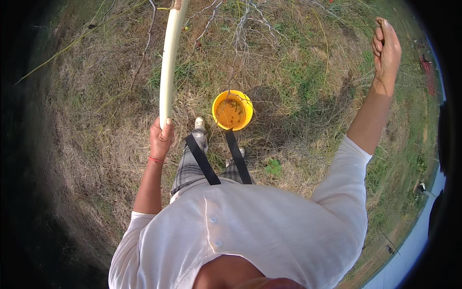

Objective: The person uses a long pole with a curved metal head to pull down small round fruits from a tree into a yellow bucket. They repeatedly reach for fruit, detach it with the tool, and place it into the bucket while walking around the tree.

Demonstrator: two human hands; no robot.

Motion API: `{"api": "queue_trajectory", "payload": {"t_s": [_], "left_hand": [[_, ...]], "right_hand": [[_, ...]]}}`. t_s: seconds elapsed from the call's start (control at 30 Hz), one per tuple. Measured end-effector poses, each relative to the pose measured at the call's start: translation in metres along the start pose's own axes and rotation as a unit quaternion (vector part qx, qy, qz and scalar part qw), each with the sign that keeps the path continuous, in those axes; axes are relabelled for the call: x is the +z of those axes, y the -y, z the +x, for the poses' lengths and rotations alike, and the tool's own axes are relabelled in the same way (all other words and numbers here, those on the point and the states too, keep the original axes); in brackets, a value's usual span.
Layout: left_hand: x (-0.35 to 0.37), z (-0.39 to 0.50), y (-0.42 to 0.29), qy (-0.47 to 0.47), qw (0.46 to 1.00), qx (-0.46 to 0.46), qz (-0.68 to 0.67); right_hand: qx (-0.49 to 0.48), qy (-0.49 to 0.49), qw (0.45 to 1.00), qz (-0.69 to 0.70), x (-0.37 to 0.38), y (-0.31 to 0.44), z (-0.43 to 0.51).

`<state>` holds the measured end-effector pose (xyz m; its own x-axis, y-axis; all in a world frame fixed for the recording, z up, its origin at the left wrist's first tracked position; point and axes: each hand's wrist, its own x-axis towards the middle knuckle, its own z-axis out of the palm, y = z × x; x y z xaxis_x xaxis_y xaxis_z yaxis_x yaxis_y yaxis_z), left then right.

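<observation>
My left hand (161,135) is wrapped around the lower end of a long pale pole (169,65), with the thumb lying along it. The pole rises past the top edge of the view, where a brown patch shows on it. Out to the right, my right hand (387,47) is raised with its fingers curled and the thumb against them. Nothing clearly shows in its fingers. Between the hands, in front of my feet, is a yellow bucket (249,108) with small round fruits (232,106) scattered over its bottom.
Thin bare branches (240,32) reach in from the top, some crossing over the bucket. A yellowish-green twig (72,43) slants across the upper left. Two black straps (238,159) hang at my waist. Dry grass (119,155) covers the ground. A red object (427,74) lies far right.
</observation>
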<state>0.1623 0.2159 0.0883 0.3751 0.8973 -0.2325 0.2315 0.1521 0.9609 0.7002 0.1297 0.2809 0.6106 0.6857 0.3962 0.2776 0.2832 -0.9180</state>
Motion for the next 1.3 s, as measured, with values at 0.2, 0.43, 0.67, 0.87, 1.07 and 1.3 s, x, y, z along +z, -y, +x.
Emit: {"api": "queue_trajectory", "payload": {"t_s": [0.2,0.43,0.67,0.87,1.07,1.3], "left_hand": [[0.003,0.000,-0.008,0.012,1.000,0.008,-0.001],[0.009,0.001,-0.020,0.006,1.000,0.019,0.011],[0.008,0.001,-0.021,0.016,1.000,0.011,0.014],[0.008,0.002,-0.019,0.018,1.000,0.024,0.003],[0.010,0.006,-0.013,0.008,0.999,0.033,0.004],[0.014,0.010,-0.004,-0.003,0.998,0.064,0.026]], "right_hand": [[0.267,-0.252,0.872,0.323,0.029,-0.122,-0.242],[0.606,-0.245,0.690,0.310,0.136,-0.281,-0.375],[0.717,-0.144,0.677,0.081,0.159,-0.358,-0.361],[0.394,-0.359,0.842,0.078,0.107,-0.255,-0.326],[0.041,-0.239,0.970,-0.007,0.119,-0.053,-0.248],[-0.204,-0.091,0.922,-0.317,0.205,-0.023,-0.096]]}}
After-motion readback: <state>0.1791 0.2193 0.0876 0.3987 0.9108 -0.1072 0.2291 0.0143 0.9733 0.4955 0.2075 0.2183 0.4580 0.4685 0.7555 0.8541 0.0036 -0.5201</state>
